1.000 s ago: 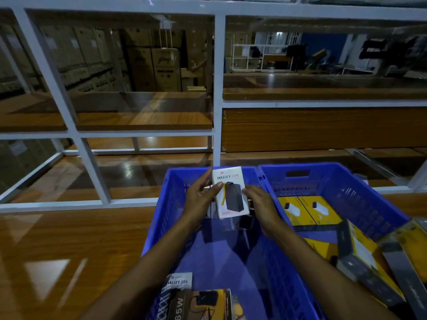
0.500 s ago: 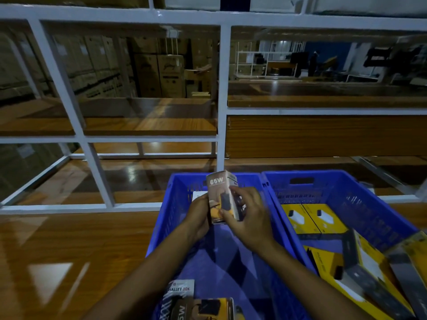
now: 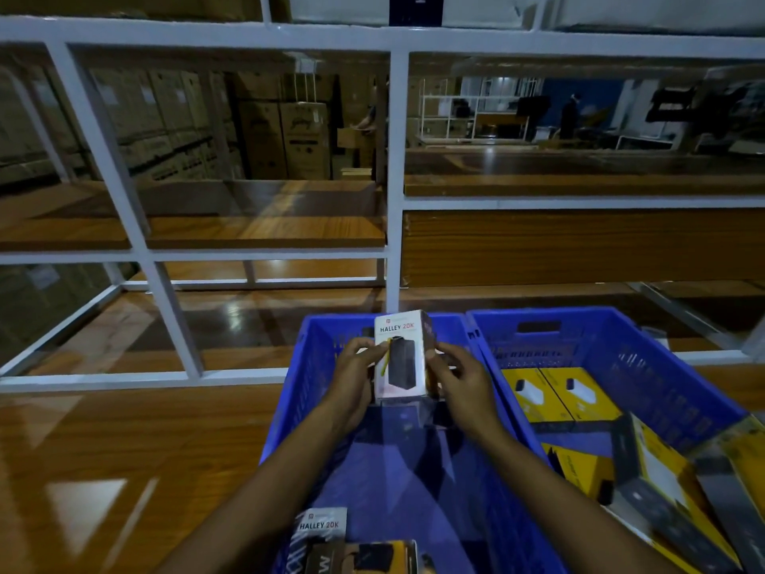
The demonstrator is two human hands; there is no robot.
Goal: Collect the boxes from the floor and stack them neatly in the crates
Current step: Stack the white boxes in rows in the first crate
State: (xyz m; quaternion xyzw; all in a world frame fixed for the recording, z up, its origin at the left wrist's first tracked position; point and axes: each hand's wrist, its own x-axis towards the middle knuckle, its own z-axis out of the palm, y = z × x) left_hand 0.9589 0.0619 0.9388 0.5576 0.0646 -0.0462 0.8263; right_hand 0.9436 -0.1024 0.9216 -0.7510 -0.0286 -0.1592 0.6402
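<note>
Fingers of left hand [image 3: 352, 377] and right hand [image 3: 465, 383] curled, pinching upright white Halley 20K box [image 3: 399, 360] by its sides, above far end of left blue crate [image 3: 316, 366]. Yellow boxes [image 3: 554, 393] lay in right crate [image 3: 645, 366].

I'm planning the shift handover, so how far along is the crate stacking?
Done: two yellow boxes lie flat, side by side, in the right crate. In hand: the left hand and right hand hold a white box upright at the far end of the left crate. Left: placing it and straightening the tilted boxes in the right crate. Anything still uncollected is out of view.
</note>
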